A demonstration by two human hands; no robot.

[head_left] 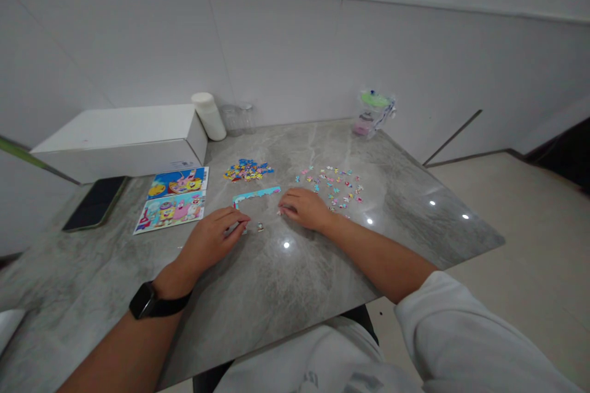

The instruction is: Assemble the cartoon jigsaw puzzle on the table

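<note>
A light-blue strip of joined jigsaw puzzle pieces [258, 193] lies on the grey table and turns a corner at its left end. Just below that corner is my left hand [214, 234], thumb and fingertips drawn together; whatever they hold is hidden. My right hand [305, 209] is past the strip's right end, fingers curled down on a small pale puzzle piece [279, 213] at their tips. Between the hands lies a loose puzzle piece [260, 226]. Scattered pastel pieces [338, 181] spread beyond my right hand. Farther back sits a heap of blue and yellow pieces [247, 170].
Two cartoon picture cards [170, 212] and a dark phone [96, 204] lie at the left. Behind them stand a white box [120, 138], a white bottle [209, 116] and clear glasses [238, 120]. A plastic bag [372, 113] rests near the back right edge, by the wall.
</note>
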